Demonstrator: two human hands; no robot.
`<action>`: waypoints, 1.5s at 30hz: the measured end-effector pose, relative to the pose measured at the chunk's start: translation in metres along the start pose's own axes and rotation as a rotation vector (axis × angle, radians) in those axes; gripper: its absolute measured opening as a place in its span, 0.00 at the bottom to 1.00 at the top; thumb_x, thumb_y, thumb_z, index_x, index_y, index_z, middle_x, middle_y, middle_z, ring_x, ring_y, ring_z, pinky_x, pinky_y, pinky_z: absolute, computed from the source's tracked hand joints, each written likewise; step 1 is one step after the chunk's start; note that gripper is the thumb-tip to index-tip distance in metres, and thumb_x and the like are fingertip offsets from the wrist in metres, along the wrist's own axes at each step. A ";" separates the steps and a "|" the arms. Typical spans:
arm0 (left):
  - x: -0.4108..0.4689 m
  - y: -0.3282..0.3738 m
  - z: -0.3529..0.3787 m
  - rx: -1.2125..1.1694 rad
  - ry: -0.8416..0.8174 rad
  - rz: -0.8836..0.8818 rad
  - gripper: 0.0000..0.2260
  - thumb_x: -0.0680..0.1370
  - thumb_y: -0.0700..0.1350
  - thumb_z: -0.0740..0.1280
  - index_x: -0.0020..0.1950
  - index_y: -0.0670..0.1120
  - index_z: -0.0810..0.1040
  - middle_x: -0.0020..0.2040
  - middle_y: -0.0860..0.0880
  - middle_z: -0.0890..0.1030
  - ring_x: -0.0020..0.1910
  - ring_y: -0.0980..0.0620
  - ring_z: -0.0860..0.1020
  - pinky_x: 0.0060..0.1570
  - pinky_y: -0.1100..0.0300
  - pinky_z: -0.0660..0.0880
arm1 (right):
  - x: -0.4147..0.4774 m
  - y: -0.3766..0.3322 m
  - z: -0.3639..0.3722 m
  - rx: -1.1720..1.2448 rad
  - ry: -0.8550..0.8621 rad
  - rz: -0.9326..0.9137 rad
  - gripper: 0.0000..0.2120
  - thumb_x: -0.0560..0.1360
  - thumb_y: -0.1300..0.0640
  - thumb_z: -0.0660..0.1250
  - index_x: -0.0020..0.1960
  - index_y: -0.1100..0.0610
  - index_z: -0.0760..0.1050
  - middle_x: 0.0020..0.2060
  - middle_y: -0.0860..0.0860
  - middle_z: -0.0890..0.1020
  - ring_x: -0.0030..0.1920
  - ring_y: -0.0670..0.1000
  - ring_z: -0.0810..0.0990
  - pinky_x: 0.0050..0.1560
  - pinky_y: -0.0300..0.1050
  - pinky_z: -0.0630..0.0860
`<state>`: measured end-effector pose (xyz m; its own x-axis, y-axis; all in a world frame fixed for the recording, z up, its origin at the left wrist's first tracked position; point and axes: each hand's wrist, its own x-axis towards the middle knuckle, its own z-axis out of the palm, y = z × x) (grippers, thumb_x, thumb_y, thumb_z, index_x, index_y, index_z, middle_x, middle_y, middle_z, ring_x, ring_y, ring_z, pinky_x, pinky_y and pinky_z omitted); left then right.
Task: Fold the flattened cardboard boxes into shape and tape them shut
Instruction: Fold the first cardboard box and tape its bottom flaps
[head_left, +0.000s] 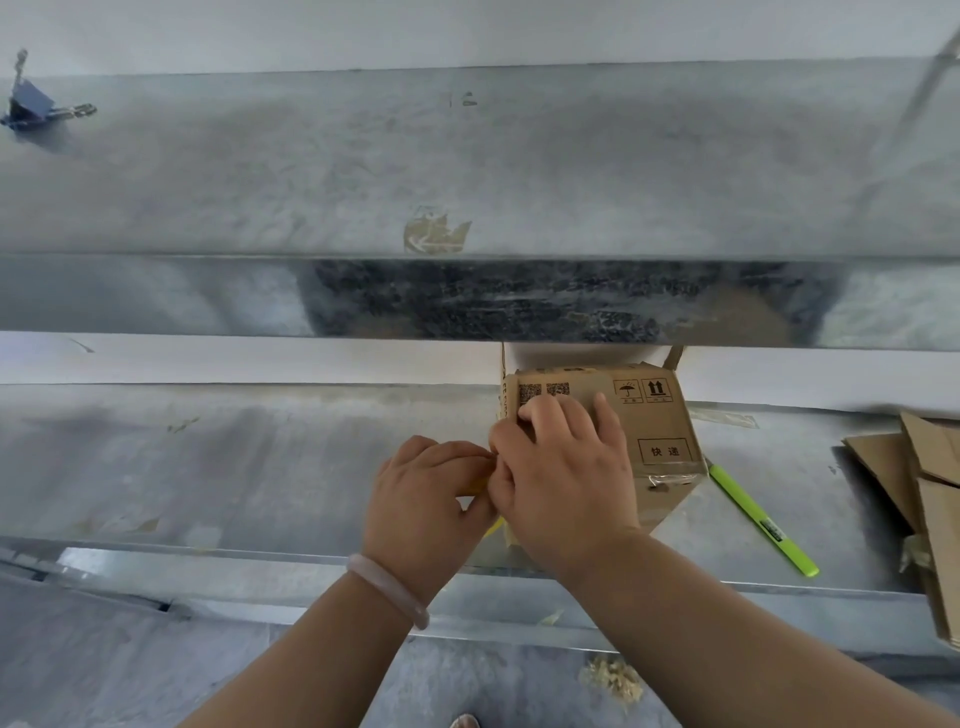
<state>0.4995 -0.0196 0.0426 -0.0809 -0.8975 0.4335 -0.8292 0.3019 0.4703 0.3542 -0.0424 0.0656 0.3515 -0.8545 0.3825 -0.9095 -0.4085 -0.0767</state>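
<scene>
A small folded cardboard box (660, 431) with printed marks stands on the metal bench (260, 457), just right of centre. My right hand (566, 467) lies over its left upper face, fingers spread and pressing on the cardboard. My left hand (431, 499) is curled beside the box's left edge, with a bit of yellowish tape (493, 527) showing under it; the tape roll itself is hidden. Clear tape is stuck on the box's right lower corner.
A green utility knife (761, 519) lies on the bench right of the box. Flattened cardboard boxes (914, 499) are stacked at the right edge. A metal shelf (467, 301) overhangs the bench. A blue clamp-like tool (31, 106) sits on it, far left.
</scene>
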 end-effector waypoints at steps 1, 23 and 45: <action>0.000 0.001 0.000 0.000 -0.005 -0.022 0.10 0.74 0.53 0.63 0.43 0.54 0.84 0.42 0.60 0.83 0.40 0.58 0.76 0.43 0.59 0.75 | -0.001 0.002 0.001 -0.011 0.001 -0.018 0.10 0.76 0.49 0.57 0.45 0.50 0.75 0.45 0.50 0.75 0.50 0.55 0.75 0.65 0.66 0.68; 0.001 -0.003 -0.009 -0.057 -0.147 -0.069 0.11 0.71 0.60 0.60 0.43 0.58 0.81 0.42 0.68 0.78 0.47 0.63 0.73 0.45 0.73 0.64 | -0.123 0.189 0.054 -0.091 -0.539 0.816 0.16 0.81 0.50 0.55 0.67 0.52 0.66 0.62 0.51 0.71 0.61 0.53 0.69 0.61 0.49 0.70; 0.003 -0.007 -0.018 -0.224 -0.159 -0.078 0.04 0.70 0.49 0.72 0.42 0.51 0.83 0.41 0.60 0.80 0.43 0.60 0.76 0.46 0.74 0.66 | -0.097 -0.043 -0.065 0.322 -0.513 0.302 0.34 0.82 0.43 0.46 0.61 0.29 0.16 0.48 0.40 0.77 0.45 0.45 0.77 0.45 0.37 0.72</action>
<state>0.5156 -0.0186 0.0545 -0.1219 -0.9545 0.2721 -0.6949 0.2778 0.6633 0.3449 0.0788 0.0915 0.2250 -0.9579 -0.1781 -0.9009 -0.1349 -0.4126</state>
